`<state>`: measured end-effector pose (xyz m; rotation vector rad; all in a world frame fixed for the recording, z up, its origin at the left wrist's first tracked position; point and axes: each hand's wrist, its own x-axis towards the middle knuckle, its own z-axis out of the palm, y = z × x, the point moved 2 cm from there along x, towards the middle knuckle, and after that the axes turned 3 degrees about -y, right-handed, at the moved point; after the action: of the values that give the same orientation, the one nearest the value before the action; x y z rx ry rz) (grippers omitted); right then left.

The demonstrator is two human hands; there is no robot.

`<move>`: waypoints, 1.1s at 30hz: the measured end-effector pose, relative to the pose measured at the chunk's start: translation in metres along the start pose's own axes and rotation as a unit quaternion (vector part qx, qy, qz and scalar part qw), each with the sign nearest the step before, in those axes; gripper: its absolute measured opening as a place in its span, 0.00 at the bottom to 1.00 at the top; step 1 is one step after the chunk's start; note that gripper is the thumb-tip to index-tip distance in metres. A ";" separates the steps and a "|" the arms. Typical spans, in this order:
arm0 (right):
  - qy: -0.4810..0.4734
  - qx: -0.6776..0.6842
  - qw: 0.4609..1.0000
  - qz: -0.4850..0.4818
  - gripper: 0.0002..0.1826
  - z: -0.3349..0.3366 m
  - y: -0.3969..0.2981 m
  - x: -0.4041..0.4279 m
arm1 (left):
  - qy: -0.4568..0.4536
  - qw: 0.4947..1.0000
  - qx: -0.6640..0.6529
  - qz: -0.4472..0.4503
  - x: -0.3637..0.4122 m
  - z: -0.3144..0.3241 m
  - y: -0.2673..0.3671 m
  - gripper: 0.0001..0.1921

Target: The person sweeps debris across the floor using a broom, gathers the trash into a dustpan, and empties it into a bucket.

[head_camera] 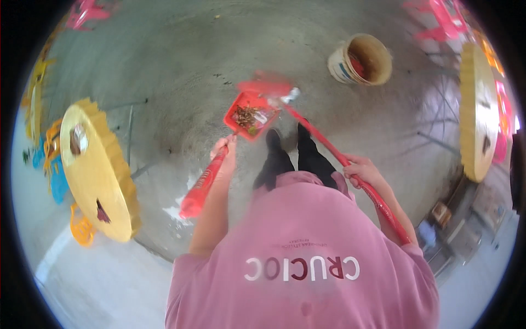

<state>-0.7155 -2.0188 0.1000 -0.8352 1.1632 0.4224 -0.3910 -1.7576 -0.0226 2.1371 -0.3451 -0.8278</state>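
Observation:
My left hand (pixel 225 155) grips the red handle (pixel 204 183) of a dustpan near its pan end. In the red dustpan (pixel 230 119) lie brown debris (pixel 245 116) and a pale scrap (pixel 260 118). My right hand (pixel 363 169) is closed around the long red handle (pixel 324 142) of a broom. The broom head (pixel 267 84) is red and blurred, just beyond the dustpan's far edge; whether the two touch I cannot tell. Something whitish (pixel 291 95) shows where the handle meets the head.
A dirty white bucket (pixel 341 68) with something red inside stands on the concrete floor (pixel 185 53) ahead to the right. Yellow round tables flank me, one on the left (pixel 96 177) and one on the right (pixel 476 111), their metal legs reaching inward. Pink plastic chairs (pixel 441 20) are beyond.

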 end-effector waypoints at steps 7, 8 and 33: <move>0.044 -0.055 0.996 -0.054 0.29 0.016 0.015 -0.042 | -0.043 0.993 -0.039 0.104 0.010 -0.033 0.001 0.09; 0.059 -0.074 0.993 -0.068 0.30 0.008 0.015 -0.039 | -0.057 0.990 -0.055 0.114 0.008 -0.036 -0.001 0.09; 0.031 0.067 0.993 -0.093 0.26 0.033 0.064 -0.052 | -0.093 0.992 -0.011 0.087 0.014 -0.027 -0.010 0.12</move>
<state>-0.7577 -1.9462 0.1303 -0.8362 1.1453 0.1641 -0.3635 -1.7418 -0.0241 1.9825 -0.6070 -0.9267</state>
